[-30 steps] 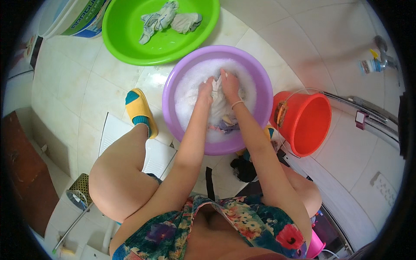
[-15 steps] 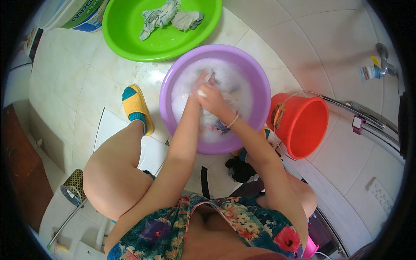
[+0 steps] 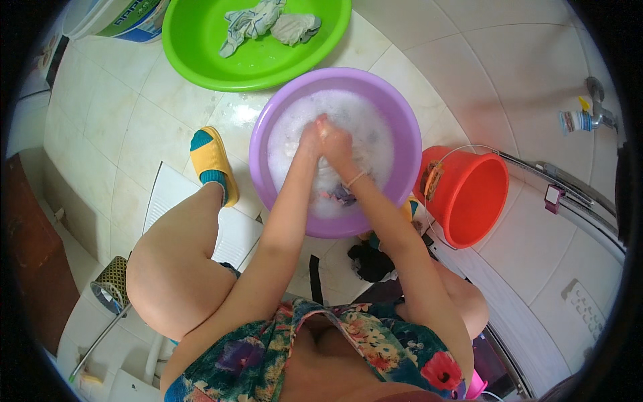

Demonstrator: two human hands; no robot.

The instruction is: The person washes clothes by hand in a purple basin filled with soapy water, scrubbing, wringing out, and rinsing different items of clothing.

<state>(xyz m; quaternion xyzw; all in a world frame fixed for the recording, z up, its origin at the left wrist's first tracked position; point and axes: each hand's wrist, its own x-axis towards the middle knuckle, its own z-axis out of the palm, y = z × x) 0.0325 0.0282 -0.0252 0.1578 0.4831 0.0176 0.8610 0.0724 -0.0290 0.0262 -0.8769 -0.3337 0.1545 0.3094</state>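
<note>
My left hand and my right hand are closed and pressed together over a purple basin of foamy water. A pale wet cloth shows below them and seems to be gripped between both hands; most of it is hidden by the hands and foam. Nearer to me in the same suds lies a dark purple and pink patterned cloth, partly under water. A thin bracelet circles my right wrist. White foam covers much of the water.
Beyond the basin stands a green tub with crumpled light cloths. On the right are a red bucket and a wall tap. Dark cloth lies on the floor near my feet. A white squat-toilet pan is at the left.
My hands have come closer together and lifted slightly, with the right hand shifting right and more upright. Less of the pale cloth shows at the fingers.
</note>
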